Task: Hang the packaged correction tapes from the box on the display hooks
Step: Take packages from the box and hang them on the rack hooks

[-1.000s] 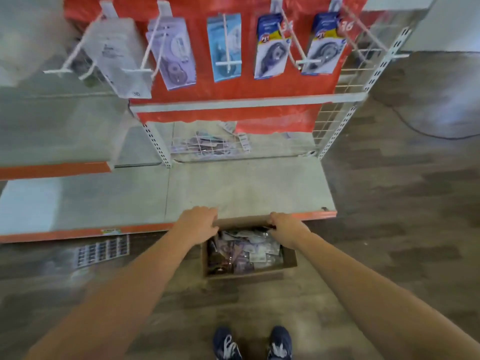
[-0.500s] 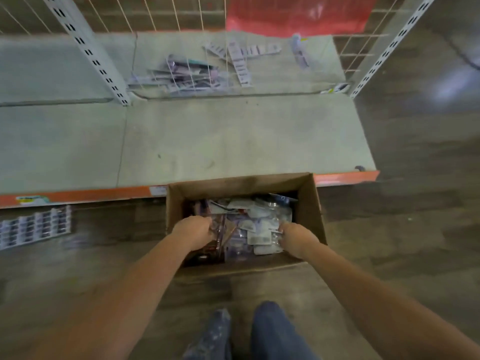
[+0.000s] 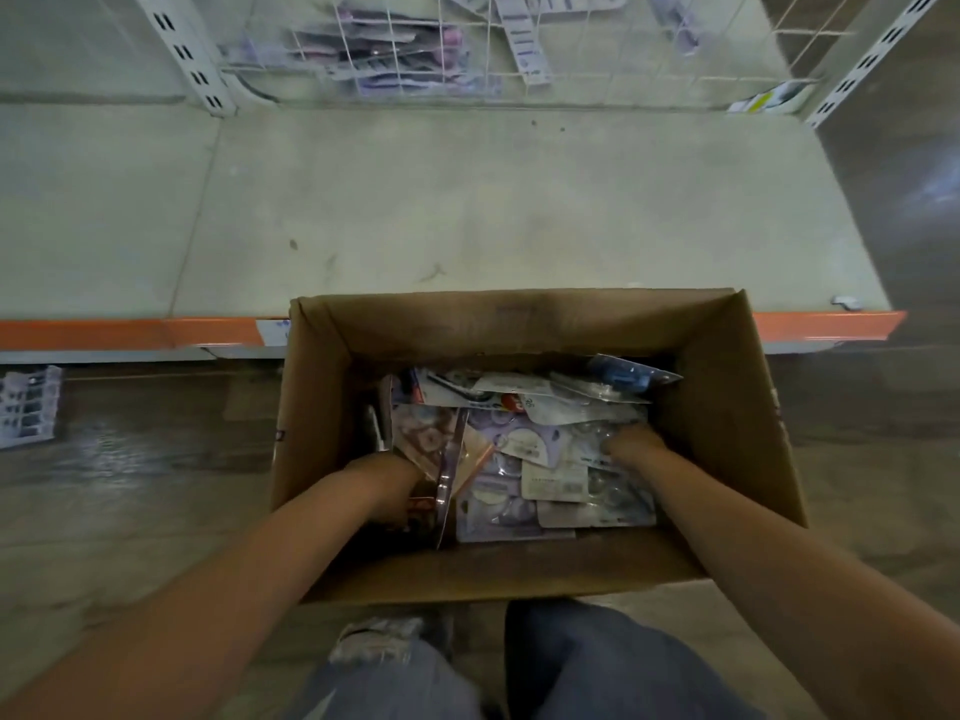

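Cardboard box (image 3: 727, 407) sitting on the floor against the shelf's orange edge (image 3: 130, 332). Both hands reaching inside it. Left hand (image 3: 395, 485) digging at the box's near-left, fingers buried among packaged correction tapes (image 3: 524, 459); grip cannot be told. Right hand (image 3: 631, 446) pressing onto the packs at the box's right side, fingers hidden, grip unclear. Packs lying heaped between both hands.

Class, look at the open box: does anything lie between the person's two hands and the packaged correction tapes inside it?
Nothing visible does. The box has no lid, and the left hand and right hand are already down among the packaged correction tapes. Their fingers are hidden, so any grip cannot be told.
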### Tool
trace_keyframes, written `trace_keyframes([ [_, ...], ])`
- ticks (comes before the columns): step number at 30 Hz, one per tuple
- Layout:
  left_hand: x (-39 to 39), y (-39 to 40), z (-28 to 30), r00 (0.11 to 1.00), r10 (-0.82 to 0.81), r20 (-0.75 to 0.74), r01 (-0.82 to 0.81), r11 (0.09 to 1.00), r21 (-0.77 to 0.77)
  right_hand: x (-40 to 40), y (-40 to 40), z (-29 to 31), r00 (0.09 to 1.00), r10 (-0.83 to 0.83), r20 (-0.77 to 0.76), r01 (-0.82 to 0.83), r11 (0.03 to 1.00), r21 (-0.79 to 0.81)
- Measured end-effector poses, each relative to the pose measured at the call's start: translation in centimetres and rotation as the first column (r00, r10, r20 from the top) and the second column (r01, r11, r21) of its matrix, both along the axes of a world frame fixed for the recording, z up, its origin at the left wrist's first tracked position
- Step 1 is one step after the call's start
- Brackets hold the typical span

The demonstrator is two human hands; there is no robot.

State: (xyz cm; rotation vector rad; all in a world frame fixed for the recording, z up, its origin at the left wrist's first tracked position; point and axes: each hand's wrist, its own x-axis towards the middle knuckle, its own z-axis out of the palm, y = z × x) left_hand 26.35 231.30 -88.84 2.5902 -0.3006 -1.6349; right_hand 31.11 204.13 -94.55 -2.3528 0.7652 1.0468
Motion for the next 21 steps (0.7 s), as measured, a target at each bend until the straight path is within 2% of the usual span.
trace_keyframes([
  [3, -0.2, -0.3, -0.7, 0.993, -0.115, -0.028, 0.116, 0.992, 0.039, -0.1, 0.1, -1.2, 0.960, -0.279, -0.033, 0.280, 0.949, 0.143],
  [8, 0.0, 0.1, -0.9, 0.991, -0.125, -0.053, 0.131, 0.984, 0.124, 0.1, 0.2, 0.2, 0.937, -0.346, -0.036, 0.348, 0.928, 0.131],
  [10, -0.1, 0.1, -0.9, 0.989, -0.137, -0.048, 0.143, 0.979, 0.147, -0.4, 0.6, 0.8, 0.907, -0.409, -0.103, 0.421, 0.878, 0.226],
  [14, 0.0, 0.2, -1.1, 0.993, -0.119, -0.006, 0.119, 0.980, 0.159, -1.3, 1.5, 1.3, 0.818, -0.527, -0.231, 0.574, 0.717, 0.396],
  [16, 0.3, 0.4, -1.1, 0.995, -0.101, 0.020, 0.096, 0.984, 0.152, -1.3, 1.7, 1.5, 0.785, -0.576, -0.229, 0.612, 0.664, 0.428],
  [18, 0.6, 0.5, -0.6, 0.995, -0.084, 0.051, 0.076, 0.986, 0.150, -1.2, 1.7, 1.8, 0.776, -0.596, -0.206, 0.621, 0.665, 0.416],
  [21, 1.1, 0.7, 1.1, 0.992, -0.016, 0.127, 0.003, 0.994, 0.107, -1.5, 1.5, 3.4, 0.805, -0.563, -0.186, 0.589, 0.721, 0.365],
])
